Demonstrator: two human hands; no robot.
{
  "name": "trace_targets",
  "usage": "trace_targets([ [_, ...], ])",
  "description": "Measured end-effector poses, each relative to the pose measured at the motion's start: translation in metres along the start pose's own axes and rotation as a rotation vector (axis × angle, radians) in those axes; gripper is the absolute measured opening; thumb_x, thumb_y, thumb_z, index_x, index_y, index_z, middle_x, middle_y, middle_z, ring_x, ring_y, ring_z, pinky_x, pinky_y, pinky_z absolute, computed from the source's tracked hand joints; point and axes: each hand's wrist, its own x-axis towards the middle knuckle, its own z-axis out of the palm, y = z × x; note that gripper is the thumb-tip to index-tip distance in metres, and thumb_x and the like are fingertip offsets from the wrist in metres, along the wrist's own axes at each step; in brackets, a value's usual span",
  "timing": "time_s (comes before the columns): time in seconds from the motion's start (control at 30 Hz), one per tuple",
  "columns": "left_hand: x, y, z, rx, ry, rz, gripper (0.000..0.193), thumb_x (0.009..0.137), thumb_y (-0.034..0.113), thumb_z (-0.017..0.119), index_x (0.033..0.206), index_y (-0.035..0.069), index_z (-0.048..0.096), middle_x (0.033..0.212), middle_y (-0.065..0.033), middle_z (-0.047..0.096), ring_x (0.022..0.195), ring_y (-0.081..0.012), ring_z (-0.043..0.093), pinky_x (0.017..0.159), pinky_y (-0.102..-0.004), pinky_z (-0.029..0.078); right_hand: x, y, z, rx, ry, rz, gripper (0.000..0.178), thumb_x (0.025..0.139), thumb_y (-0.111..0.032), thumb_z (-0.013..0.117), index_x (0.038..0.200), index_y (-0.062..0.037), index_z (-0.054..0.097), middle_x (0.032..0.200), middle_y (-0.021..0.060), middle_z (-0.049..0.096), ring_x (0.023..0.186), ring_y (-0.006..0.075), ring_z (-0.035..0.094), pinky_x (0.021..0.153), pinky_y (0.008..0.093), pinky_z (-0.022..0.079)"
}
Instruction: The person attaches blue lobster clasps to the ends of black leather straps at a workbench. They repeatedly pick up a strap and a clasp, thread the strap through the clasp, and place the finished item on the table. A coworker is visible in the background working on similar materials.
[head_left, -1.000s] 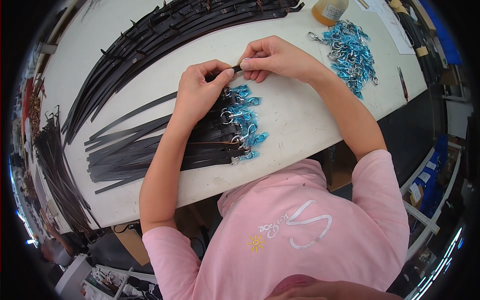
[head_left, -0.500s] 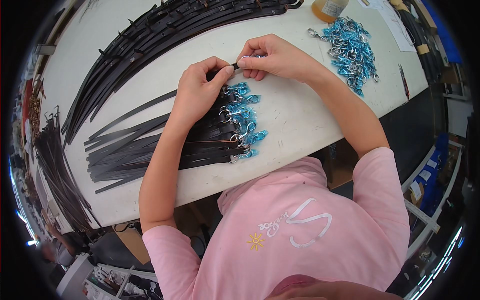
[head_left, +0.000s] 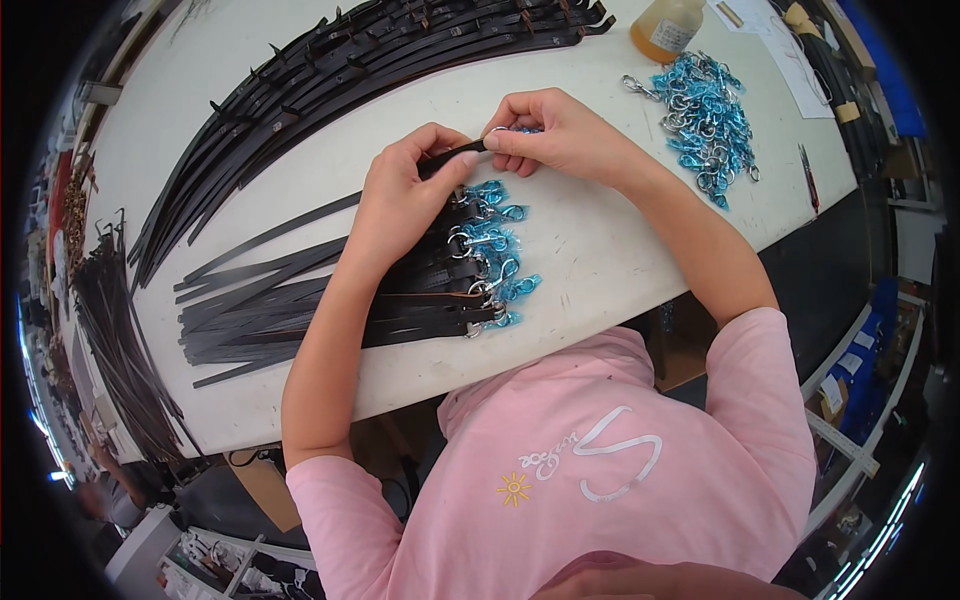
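My left hand is closed round a black strap, its thumb lying along the top. The strap's long tail runs out behind that hand to the left. At its other end my right hand pinches the strap tip together with a metal snap hook in blue film, mostly hidden by the fingers. Just below my hands lies a row of black straps, with blue-wrapped snap hooks fixed on their right ends.
Loose blue-wrapped snap hooks form a pile at the right, near a bottle of amber liquid. A pen-like tool lies by the table's right edge. More black straps spread across the back; another bundle hangs at the left edge.
The whole view has shifted slightly, so the table appears lower. Between my hands more of the strap shows now, and both hands keep their hold.
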Motion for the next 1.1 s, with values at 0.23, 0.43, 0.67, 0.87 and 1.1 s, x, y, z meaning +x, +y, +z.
trace_targets([
  [0.23,-0.0118,0.0076,0.0085,0.378,0.245,0.342,0.019,0.084,0.013,0.079,0.1,0.007,0.071,0.082,-0.0062,0.064,0.066,-0.0197,0.064,0.06,-0.0312,0.051,-0.0001,-0.0013,0.0003,0.161,-0.032,0.047,0.025,0.098,-0.025,0.068,0.103,-0.0009,0.067,0.088,0.0072,0.073,0.078,0.0109,0.069,0.073,0.0236,0.057],
  [0.43,-0.0117,0.0022,0.0102,0.404,0.297,0.426,0.015,0.084,0.011,0.078,0.097,0.007,0.072,0.078,-0.0057,0.061,0.063,-0.0214,0.061,0.057,-0.0329,0.048,-0.0017,-0.0009,-0.0009,0.209,-0.054,0.044,0.024,0.099,-0.025,0.068,0.104,-0.0019,0.067,0.088,0.0063,0.073,0.078,0.0105,0.069,0.075,0.0235,0.057],
  [0.67,-0.0116,0.001,0.0115,0.363,0.285,0.387,0.014,0.084,0.01,0.078,0.097,0.007,0.072,0.078,-0.0054,0.062,0.062,-0.0203,0.061,0.056,-0.0318,0.048,0.0002,0.0031,0.0003,0.159,-0.047,-0.004,0.028,0.099,-0.027,0.068,0.107,0.0005,0.067,0.092,0.0087,0.072,0.082,0.0136,0.07,0.077,0.0258,0.058],
  [0.87,-0.0123,0.0007,0.0109,0.362,0.267,0.364,0.015,0.085,0.009,0.078,0.099,0.006,0.072,0.081,-0.0056,0.064,0.063,-0.0177,0.061,0.057,-0.0295,0.048,0.0,0.003,0.0005,0.155,-0.051,0.002,0.028,0.099,-0.027,0.067,0.108,0.0001,0.067,0.092,0.0086,0.072,0.083,0.0136,0.07,0.078,0.0259,0.058],
  [1.1,-0.0122,0.0019,0.0108,0.36,0.276,0.361,0.015,0.085,0.011,0.078,0.097,0.006,0.071,0.079,-0.0061,0.063,0.062,-0.0196,0.061,0.057,-0.0308,0.049,0.0012,0.0043,0.0008,0.159,-0.049,0.003,0.028,0.099,-0.027,0.067,0.108,0.0002,0.067,0.092,0.0088,0.072,0.083,0.0138,0.07,0.078,0.0258,0.058],
])
